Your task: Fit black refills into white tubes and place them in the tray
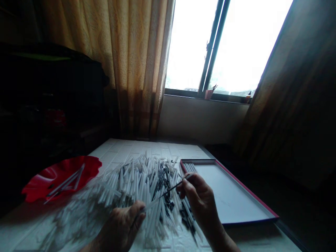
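My left hand is closed, with thumb and fingers pinching a translucent whitish tube that points up and right. In my right hand, a thin dark stick is pinched near its upper end. Its lower end meets the tube's far end; whether it sits inside cannot be made out. Beneath both hands spreads a large heap of similar whitish tubes. Dark slim pieces lie among them, and more dark pieces rest below my right hand.
On the right lies a shallow white tray with a red and dark rim, holding a row of slim pale sticks. A red wavy-edged bowl with a few sticks stands left. The white brick-patterned table reaches towards a curtained window.
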Action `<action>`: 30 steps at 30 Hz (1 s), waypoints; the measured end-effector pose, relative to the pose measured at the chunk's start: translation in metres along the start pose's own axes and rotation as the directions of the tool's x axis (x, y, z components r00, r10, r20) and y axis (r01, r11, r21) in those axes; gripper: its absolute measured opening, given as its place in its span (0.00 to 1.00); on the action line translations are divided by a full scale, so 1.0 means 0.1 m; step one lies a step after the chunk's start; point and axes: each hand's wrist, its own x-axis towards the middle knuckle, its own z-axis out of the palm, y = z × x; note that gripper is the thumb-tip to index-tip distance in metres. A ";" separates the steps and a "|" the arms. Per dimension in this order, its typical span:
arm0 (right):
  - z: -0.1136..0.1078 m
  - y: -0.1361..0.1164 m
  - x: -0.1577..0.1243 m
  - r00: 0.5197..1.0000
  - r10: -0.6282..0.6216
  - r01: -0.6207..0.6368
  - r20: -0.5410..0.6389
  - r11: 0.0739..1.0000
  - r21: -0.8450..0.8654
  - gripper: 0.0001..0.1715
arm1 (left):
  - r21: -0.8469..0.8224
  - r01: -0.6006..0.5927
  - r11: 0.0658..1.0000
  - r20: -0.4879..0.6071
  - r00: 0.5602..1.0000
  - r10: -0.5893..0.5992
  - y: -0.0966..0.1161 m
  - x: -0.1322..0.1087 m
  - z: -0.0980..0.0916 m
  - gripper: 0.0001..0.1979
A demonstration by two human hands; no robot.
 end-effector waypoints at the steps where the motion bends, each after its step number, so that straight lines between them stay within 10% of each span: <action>1: 0.00 0.00 0.00 1.000 0.010 -0.010 0.007 1.000 0.008 0.09 | 0.003 0.000 1.000 0.001 1.000 0.000 0.00 0.01 -0.01 0.14; 23: -0.04 0.13 0.00 0.961 0.134 -0.172 0.241 0.975 0.142 0.14 | -0.134 0.095 0.986 0.033 0.995 -0.091 0.08 0.02 -0.01 0.14; 27: 0.00 0.18 -0.05 0.898 0.173 -0.202 0.403 0.979 0.030 0.11 | -0.206 0.139 0.969 0.051 0.990 -0.131 0.09 0.02 0.01 0.12; 30: -0.02 0.19 -0.03 0.848 0.152 0.005 0.508 0.956 -0.295 0.08 | -0.284 0.200 0.938 0.099 0.979 -0.179 0.10 0.01 0.01 0.13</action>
